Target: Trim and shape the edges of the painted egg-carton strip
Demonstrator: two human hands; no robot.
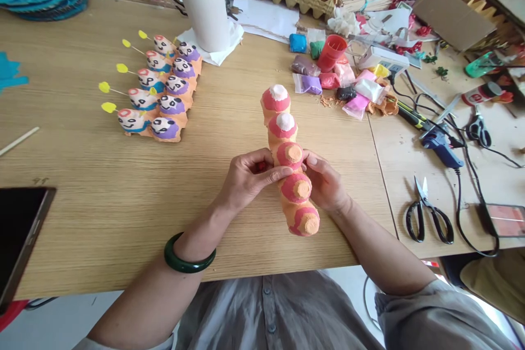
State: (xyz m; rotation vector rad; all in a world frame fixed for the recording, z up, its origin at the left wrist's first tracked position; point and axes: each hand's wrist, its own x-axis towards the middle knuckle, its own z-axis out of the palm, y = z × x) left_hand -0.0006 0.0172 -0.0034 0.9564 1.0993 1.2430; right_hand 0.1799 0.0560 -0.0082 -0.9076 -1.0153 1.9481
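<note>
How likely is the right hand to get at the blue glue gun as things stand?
Probably yes, once it lets go. The right hand is holding the painted egg-carton caterpillar, and the blue glue gun lies to its right on the table, with no tall object between them, just black cords nearby.

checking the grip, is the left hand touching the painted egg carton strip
Touching. The head view shows the left hand pressed against the painted egg carton strip.
</note>
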